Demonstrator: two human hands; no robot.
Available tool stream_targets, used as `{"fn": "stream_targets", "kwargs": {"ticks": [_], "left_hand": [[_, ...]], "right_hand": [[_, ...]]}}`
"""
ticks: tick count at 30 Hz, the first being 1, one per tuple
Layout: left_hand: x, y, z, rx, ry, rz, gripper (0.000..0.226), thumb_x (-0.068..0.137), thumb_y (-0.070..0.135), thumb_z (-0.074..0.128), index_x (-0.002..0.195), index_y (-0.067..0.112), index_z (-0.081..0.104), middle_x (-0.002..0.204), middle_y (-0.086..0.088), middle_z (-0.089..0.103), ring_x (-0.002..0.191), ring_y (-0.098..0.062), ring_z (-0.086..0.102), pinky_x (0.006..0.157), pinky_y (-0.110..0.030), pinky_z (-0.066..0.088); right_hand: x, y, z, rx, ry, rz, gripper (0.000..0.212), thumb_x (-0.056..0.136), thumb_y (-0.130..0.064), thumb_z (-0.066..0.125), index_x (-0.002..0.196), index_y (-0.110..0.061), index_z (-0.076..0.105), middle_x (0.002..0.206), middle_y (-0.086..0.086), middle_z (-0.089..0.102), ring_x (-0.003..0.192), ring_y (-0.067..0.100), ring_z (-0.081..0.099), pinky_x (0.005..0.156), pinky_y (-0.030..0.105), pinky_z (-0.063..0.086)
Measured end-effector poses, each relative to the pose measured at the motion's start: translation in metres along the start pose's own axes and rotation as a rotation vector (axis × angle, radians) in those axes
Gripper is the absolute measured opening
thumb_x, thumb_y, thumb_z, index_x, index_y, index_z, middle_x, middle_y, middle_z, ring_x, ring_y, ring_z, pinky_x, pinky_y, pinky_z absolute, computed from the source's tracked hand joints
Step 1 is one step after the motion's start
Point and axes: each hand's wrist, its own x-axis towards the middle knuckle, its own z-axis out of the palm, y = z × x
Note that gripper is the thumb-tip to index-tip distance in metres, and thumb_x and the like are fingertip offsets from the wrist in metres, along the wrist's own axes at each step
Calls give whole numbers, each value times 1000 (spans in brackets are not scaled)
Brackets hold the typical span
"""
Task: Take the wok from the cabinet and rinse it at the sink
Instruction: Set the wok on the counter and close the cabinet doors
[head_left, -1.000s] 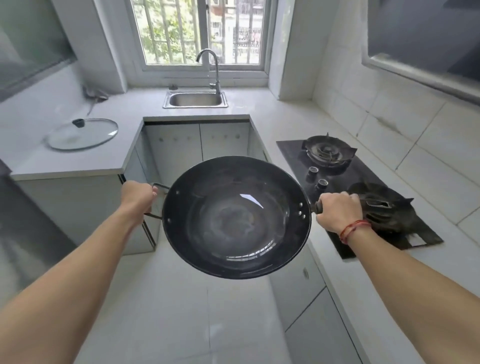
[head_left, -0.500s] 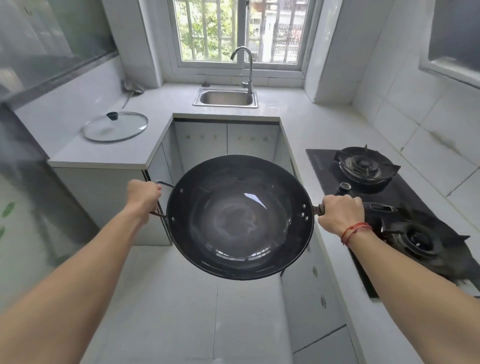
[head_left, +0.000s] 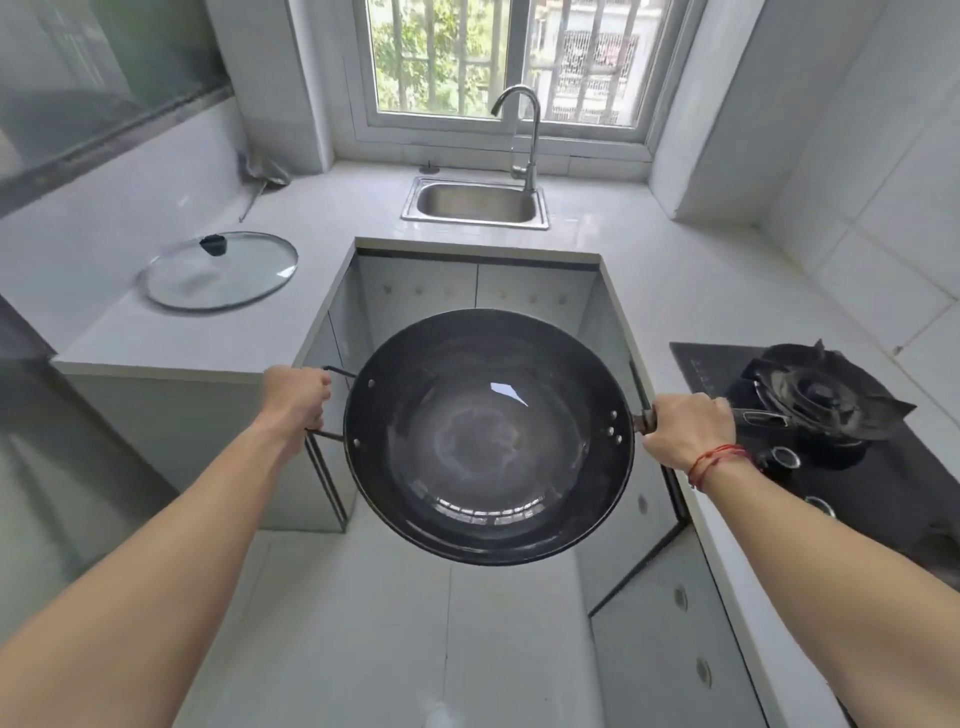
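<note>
A large black wok hangs level in the air in front of me, above the floor between the counters. My left hand is shut on its small loop handle at the left. My right hand, with a red string at the wrist, grips the long handle at the right. The wok is empty, with a shiny worn patch in its bowl. Straight ahead, under the window, lies the small steel sink with a curved tap at its right rear corner.
A glass lid with a black knob lies on the left counter. A black gas hob with burners sits on the right counter. White cabinet doors stand below the sink. A metal utensil lies in the far left corner.
The view has shifted rightward and closer to the sink; sink and lid now sit more central and larger. The wok stays held by both hands in the same grip.
</note>
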Motion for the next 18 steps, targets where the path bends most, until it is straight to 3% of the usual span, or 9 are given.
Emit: {"fn": "stream_targets", "kwargs": {"ticks": [6, 13, 18], "left_hand": [[80, 39, 20, 48, 23, 27, 13, 88, -4, 50, 85, 8, 56, 68, -8, 41, 51, -18, 26, 45, -24, 20], [159, 69, 67, 32, 20, 20, 19, 90, -1, 50, 76, 4, 61, 65, -8, 47, 50, -18, 31, 46, -23, 24], [232, 88, 112, 43, 8, -10, 11, 88, -4, 49, 85, 6, 54, 64, -7, 40, 37, -12, 27, 38, -14, 19]], "right_hand": [[79, -30, -3, 2, 10, 19, 18, 82, -37, 57, 89, -24, 68, 87, 1, 69, 91, 26, 63, 88, 37, 39], [175, -40, -7, -15, 29, 14, 16, 79, -29, 56, 87, -22, 68, 84, 3, 68, 85, 27, 61, 83, 34, 42], [263, -47, 1, -32, 36, -2, 16, 82, -32, 55, 85, -22, 67, 81, 3, 66, 83, 27, 60, 84, 33, 41]]}}
